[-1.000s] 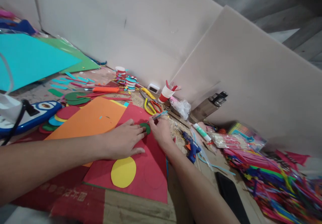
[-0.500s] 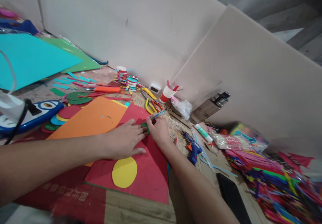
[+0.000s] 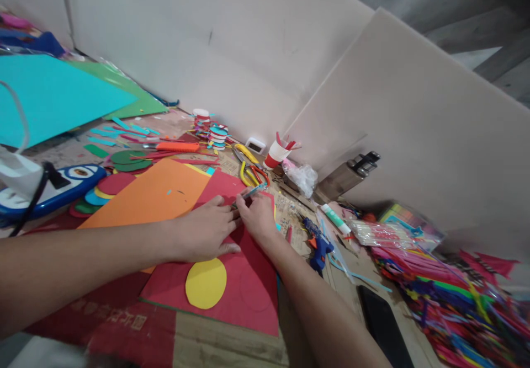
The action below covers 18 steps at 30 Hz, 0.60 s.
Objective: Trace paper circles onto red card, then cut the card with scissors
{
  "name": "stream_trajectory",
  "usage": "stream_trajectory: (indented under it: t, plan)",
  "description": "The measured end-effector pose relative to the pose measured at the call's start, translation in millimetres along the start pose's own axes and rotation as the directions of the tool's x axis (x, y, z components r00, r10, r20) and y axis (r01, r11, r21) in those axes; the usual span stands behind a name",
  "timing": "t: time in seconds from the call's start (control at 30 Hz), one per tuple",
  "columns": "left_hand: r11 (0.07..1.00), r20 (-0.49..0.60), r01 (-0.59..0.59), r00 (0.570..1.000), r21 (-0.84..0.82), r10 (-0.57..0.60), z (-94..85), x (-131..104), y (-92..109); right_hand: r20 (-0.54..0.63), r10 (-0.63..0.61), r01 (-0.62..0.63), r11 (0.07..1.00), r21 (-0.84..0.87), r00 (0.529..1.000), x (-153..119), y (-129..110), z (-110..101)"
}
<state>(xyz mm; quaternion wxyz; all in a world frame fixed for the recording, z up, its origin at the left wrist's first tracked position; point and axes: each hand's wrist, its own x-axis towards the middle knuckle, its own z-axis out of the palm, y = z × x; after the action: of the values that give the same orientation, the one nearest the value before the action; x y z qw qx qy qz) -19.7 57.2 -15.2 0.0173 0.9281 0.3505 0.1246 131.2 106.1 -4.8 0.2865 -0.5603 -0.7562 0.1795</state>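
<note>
My left hand (image 3: pixel 209 229) lies flat with its fingers spread on a red sheet (image 3: pixel 174 288), its fingertips close to my other hand. Pinched between the fingers of my right hand (image 3: pixel 255 213) is a thin light-blue pen-like tool (image 3: pixel 253 191), tilted over the upper part of the sheet. What lies under its tip is hidden by the fingers. A yellow paper circle (image 3: pixel 206 284) rests on the red sheet below my left hand, and a faint round outline shows to its right. An orange sheet (image 3: pixel 153 191) lies to the left.
Pliers (image 3: pixel 248 169), a red and white cup (image 3: pixel 276 154) and a brown bottle (image 3: pixel 345 176) stand or lie behind. On the right are a blue glue gun (image 3: pixel 319 249), a black phone (image 3: pixel 383 324) and colourful strips (image 3: pixel 455 302). Paper discs (image 3: pixel 116 183) are at left.
My right hand has shifted slightly left with the tool, closer to my left fingertips. The green piece seen between the hands is now mostly covered. My left hand has stayed nearly still.
</note>
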Motion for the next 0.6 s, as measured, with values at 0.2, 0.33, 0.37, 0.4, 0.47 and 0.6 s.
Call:
stream_trajectory:
  t: [0.2,0.33,0.37,0.4,0.47,0.6]
  plan:
    - [1.0,0.013,-0.008,1.0,-0.007,0.008,-0.8,0,-1,-0.01,0.02,-0.019,0.998,0.053,1.0,1,2,-1]
    - [1.0,0.006,-0.002,1.0,-0.029,0.002,-1.0,-1,-3,-0.068,0.048,-0.043,0.996,0.077,0.996,3,6,-12]
    - [0.999,-0.001,0.003,1.0,-0.032,-0.003,-1.1,0,-3,-0.088,0.053,-0.046,0.995,0.088,0.995,3,8,-16]
    - [0.999,-0.008,0.005,1.0,-0.033,-0.005,-1.3,0,-3,-0.107,0.056,-0.045,0.994,0.102,0.993,2,10,-19]
    - [0.999,-0.014,0.005,1.0,-0.038,-0.006,-2.4,0,-3,-0.137,0.06,-0.041,0.989,0.139,0.989,-2,13,-25]
    - [0.997,-0.021,-0.014,1.0,-0.071,0.013,-6.7,2,-4,-0.142,0.087,-0.05,0.968,0.246,0.986,-15,20,-28]
